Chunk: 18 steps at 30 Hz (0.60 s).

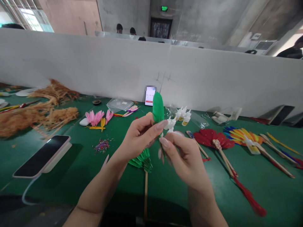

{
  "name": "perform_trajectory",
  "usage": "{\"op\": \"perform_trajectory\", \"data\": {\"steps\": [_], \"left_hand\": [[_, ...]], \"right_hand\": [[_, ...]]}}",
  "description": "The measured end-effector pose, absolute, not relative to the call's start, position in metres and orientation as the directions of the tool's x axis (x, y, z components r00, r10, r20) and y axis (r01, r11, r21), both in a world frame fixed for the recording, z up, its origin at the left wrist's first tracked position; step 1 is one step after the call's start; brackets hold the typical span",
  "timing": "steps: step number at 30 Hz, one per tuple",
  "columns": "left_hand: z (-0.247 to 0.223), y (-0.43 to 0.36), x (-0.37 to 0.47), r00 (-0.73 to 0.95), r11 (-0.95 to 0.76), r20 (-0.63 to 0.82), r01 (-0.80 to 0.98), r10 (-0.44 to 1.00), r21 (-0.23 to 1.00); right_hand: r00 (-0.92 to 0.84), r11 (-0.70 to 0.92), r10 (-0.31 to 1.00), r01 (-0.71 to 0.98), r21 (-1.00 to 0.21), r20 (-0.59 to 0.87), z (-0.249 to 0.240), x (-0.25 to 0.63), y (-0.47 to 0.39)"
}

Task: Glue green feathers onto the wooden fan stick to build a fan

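Note:
A green feather (158, 107) stands upright between my two hands, above the table. My left hand (144, 130) pinches it around the middle with thumb and fingers. Lower down, the fingertips of my right hand (181, 149) are closed on the feather's narrow lower end. Beneath my hands lies a green feather fan (142, 160) with a wooden handle (146, 192) pointing towards me; my left hand and wrist hide part of it.
Left are a phone (42, 156) on a stand, brown fibre (54, 116), pink feathers (94, 117) and coloured beads (102, 145). Small glue bottles (186, 116), a red fan (213, 138) and a multicoloured fan (246, 135) lie right. A white partition (118, 66) stands behind.

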State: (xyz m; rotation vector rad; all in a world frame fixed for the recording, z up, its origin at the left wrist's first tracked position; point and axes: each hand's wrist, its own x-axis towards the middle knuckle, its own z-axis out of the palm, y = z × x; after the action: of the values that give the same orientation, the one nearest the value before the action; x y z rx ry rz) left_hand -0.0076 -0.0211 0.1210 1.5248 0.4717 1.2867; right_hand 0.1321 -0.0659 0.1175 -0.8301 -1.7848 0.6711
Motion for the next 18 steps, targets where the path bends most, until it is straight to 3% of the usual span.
{"op": "perform_trajectory", "data": {"steps": [7, 18], "left_hand": [[0.114, -0.021, 0.0, 0.24, -0.464, 0.587, -0.417, 0.773, 0.782], [0.108, -0.025, 0.008, 0.035, -0.616, 0.68, -0.39, 0.732, 0.684]], "right_hand": [[-0.118, 0.548, 0.836, 0.149, -0.823, 0.536, 0.114, 0.125, -0.068], [0.044, 0.599, 0.774, 0.275, -0.752, 0.632, 0.114, 0.124, -0.068]]}}
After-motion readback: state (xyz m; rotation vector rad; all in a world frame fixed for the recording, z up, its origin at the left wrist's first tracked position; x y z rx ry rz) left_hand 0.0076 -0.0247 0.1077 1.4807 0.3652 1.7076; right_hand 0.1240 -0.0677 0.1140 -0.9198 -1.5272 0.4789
